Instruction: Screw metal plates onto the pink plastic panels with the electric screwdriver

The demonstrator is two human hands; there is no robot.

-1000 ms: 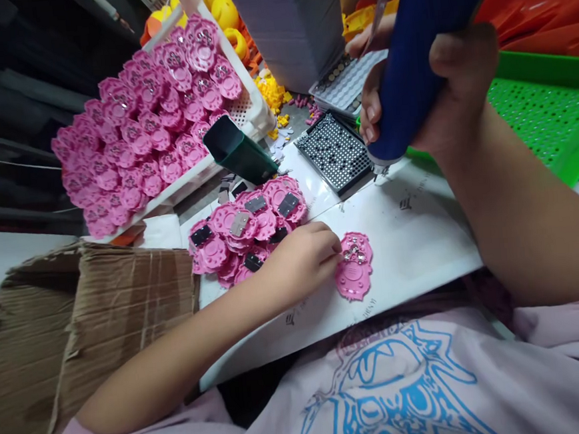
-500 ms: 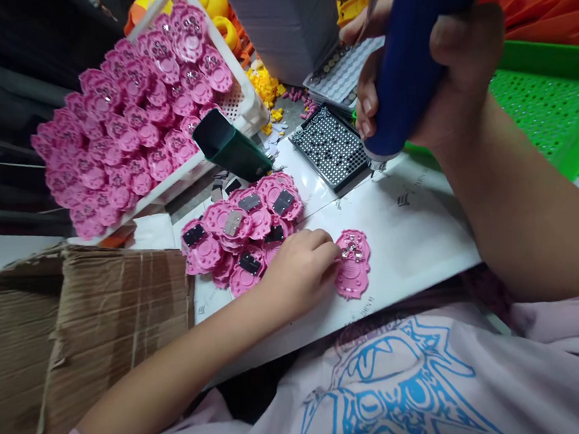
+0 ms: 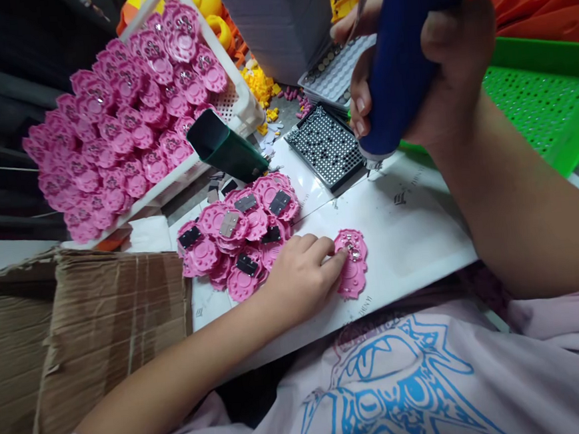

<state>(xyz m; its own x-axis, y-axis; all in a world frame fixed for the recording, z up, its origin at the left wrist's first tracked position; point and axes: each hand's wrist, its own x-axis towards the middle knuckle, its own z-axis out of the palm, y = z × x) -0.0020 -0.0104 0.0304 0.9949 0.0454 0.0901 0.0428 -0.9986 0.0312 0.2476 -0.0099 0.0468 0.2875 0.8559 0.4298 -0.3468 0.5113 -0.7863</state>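
Pink scalloped plate (image 3: 355, 275), likely light, stiff; hold nine-o'clock rim: curled left hand (image 3: 301, 273) touches, grip unclear; right hand (image 3: 453, 90) clasps blue cylindrical tool (image 3: 401, 68).

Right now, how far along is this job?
Well under way, I'd guess. The crated pieces in the white crate look done. In hand: the left hand touches a lone pink piece with similar shiny metal parts; the right hand holds a blue tool. Probably left: the pink pile bearing dark and grey blocks.
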